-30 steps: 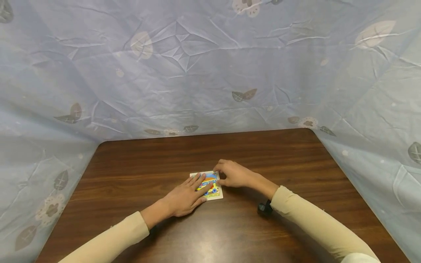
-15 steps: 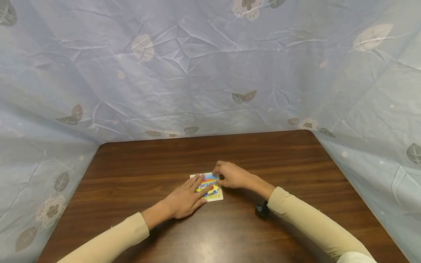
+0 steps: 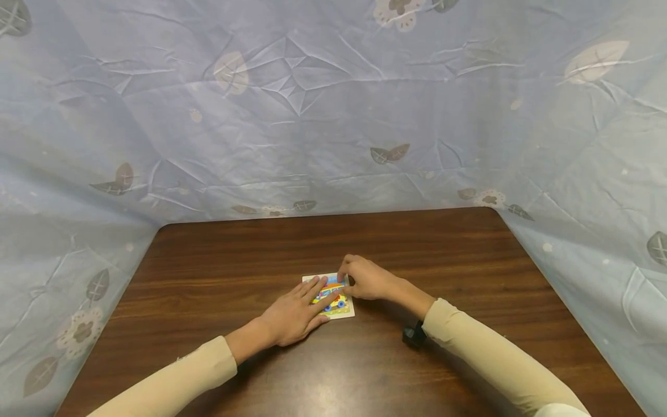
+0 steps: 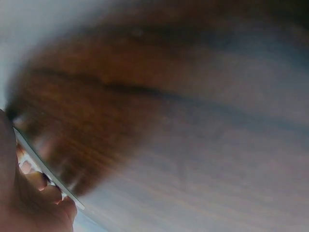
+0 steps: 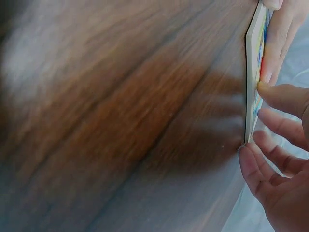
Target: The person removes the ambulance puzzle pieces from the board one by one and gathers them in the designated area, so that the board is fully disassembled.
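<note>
A small square wooden puzzle (image 3: 341, 311) with a cream border and a bright vehicle picture lies flat on the table. My left hand (image 3: 296, 313) rests over its left part, fingers straight and spread, hiding much of the picture. At the right side, my right hand (image 3: 369, 279) holds the edge with bent fingers. In the right wrist view, the thumb and fingertips of the right hand (image 5: 285, 193) sit on the puzzle's face and edge (image 5: 249, 72), one finger at the corner. The left wrist view shows the puzzle's thin edge (image 4: 48, 171) beside the fingers.
The dark brown wood-grain table (image 3: 219, 249) reaches back to a pale blue leaf-patterned cloth (image 3: 333, 127), which hangs behind and on both sides. A small black device (image 3: 413, 336) shows under the right wrist.
The view has shifted slightly. Both hands stay at the puzzle, the right fingertips having moved very little along its right side.
</note>
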Action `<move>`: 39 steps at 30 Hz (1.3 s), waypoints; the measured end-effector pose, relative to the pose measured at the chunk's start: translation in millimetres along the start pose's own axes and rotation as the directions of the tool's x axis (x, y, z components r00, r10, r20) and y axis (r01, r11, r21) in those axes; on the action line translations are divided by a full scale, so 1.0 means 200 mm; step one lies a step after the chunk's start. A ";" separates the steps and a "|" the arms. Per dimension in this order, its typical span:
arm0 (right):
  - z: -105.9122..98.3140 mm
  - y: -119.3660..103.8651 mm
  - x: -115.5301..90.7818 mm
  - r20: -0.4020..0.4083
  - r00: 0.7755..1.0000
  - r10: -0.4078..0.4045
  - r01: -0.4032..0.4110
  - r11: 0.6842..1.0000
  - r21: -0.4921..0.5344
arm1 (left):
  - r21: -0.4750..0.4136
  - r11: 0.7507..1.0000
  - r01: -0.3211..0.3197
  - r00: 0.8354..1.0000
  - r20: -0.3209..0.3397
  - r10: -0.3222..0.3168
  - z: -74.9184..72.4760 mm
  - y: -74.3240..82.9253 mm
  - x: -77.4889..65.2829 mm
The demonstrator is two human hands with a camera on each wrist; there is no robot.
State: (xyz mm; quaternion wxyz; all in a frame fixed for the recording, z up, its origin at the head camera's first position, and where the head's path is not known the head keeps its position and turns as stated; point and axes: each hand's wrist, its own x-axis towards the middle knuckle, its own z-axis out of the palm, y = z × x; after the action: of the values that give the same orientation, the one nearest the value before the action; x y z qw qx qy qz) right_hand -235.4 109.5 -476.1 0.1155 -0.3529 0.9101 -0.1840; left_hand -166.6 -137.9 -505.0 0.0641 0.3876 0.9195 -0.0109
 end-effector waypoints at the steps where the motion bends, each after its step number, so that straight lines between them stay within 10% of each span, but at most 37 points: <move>1: 0.00 0.00 0.00 -0.001 1.000 0.002 -0.002 1.000 0.005 | 0.004 1.000 -0.002 1.000 -0.009 0.002 0.00 0.00 0.00; 20: -0.02 0.00 -0.02 -0.015 1.000 0.011 -0.012 0.999 -0.045 | 0.021 1.000 0.001 1.000 -0.001 -0.001 -0.01 0.00 0.01; 39: -0.02 0.04 0.01 0.021 0.999 0.041 -0.043 0.993 0.111 | 0.046 0.999 -0.014 0.999 -0.033 0.015 0.00 0.00 0.01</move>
State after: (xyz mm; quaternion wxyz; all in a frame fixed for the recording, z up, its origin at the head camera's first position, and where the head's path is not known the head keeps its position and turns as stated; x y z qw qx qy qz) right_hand -242.9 113.4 -476.5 0.1472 -0.3282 0.9045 -0.2289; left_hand -167.4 -136.2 -504.7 0.0400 0.3956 0.9172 -0.0248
